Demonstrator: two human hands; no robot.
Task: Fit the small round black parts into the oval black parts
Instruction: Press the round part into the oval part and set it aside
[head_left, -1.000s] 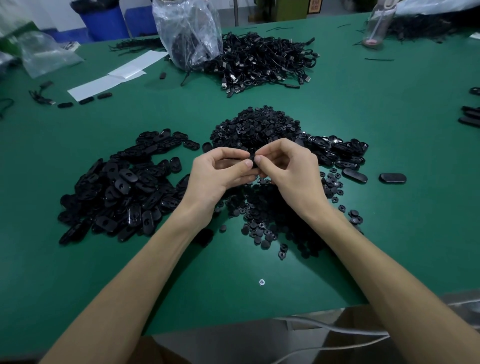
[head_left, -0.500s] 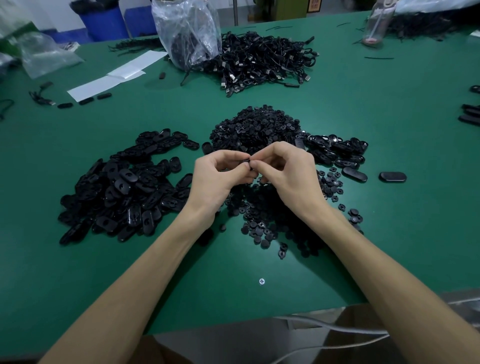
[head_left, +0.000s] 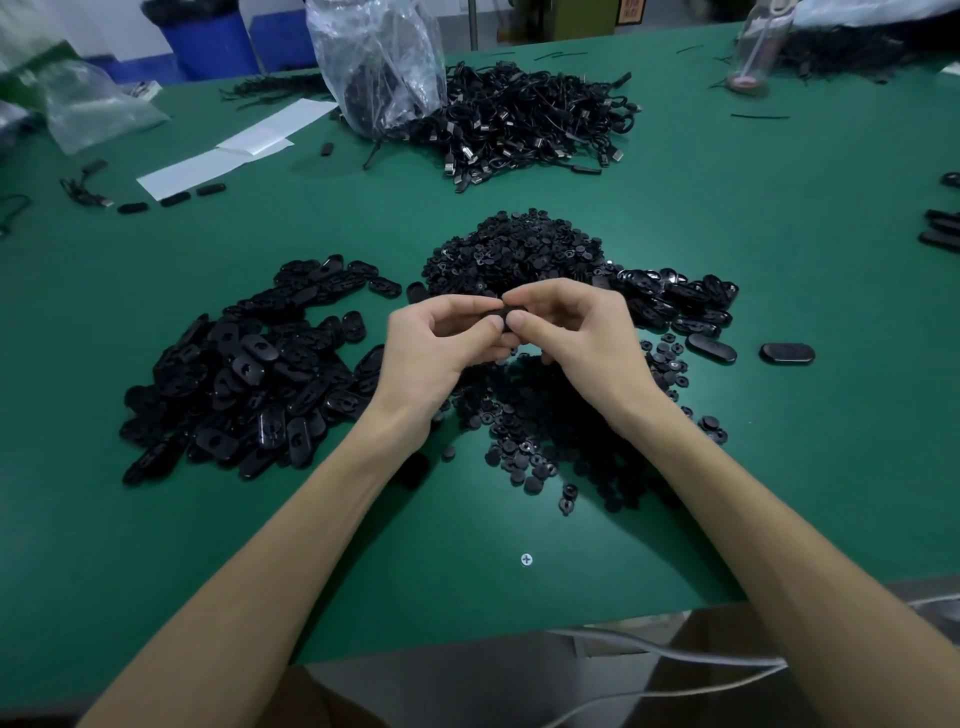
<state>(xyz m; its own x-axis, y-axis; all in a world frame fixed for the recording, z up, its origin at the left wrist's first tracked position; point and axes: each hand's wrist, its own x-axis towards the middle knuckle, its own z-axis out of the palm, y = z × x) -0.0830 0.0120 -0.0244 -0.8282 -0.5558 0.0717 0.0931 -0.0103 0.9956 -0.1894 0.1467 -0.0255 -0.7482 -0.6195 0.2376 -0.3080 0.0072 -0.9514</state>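
A: Where is the piece being worked on?

B: One oval part is held up off the table, between both hands and above the loose round parts. The left hand pinches one end with thumb and forefinger. The right hand pinches the other end, fingers curled in over it. The fingertips cover its face, so I cannot tell if a round part is seated yet.

A: How will it handle?

B: It looks small, light, stiff and glossy, probably moulded plastic. I judge it will skid out of a crooked squeeze. Grip it by the long edges, keep the hole clear, and push the round part in squarely with a thumb.

A: And the stock?

B: A heap of oval parts lies to the left, and a smaller cluster of ovals to the right, all on the green table. A tangle of cables and a plastic bag sit well behind.
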